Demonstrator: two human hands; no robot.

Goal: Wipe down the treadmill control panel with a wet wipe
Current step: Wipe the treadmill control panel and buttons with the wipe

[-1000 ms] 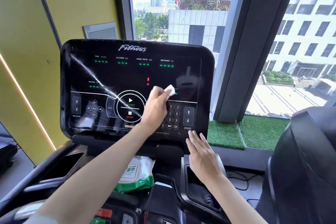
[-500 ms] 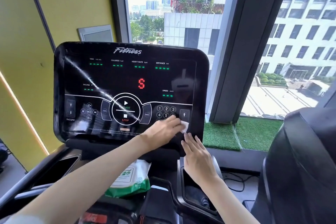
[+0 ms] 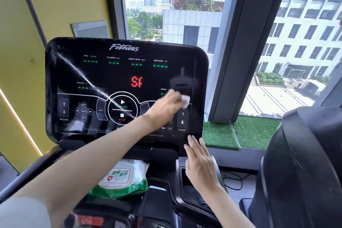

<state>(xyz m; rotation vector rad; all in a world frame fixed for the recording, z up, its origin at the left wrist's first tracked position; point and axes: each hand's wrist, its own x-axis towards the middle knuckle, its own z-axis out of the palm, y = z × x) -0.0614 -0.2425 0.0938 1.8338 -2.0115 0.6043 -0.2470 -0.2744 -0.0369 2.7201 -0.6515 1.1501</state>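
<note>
One stroke up from the keypad (image 3: 169,128): your left grip (image 3: 165,104), pinching the wipe (image 3: 185,100), now covers the right side of the panel (image 3: 103,76) by SPEED; right grip (image 3: 199,163), fingers straight, braces the lower corner.

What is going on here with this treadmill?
A person is wiping the treadmill control panel with a wet wipe. The left hand holds the wipe against the panel's right side, just above the SPEED arrows. The right hand rests flat, fingers straight, on the panel's lower right corner. A pack of wet wipes lies below the panel.
</note>
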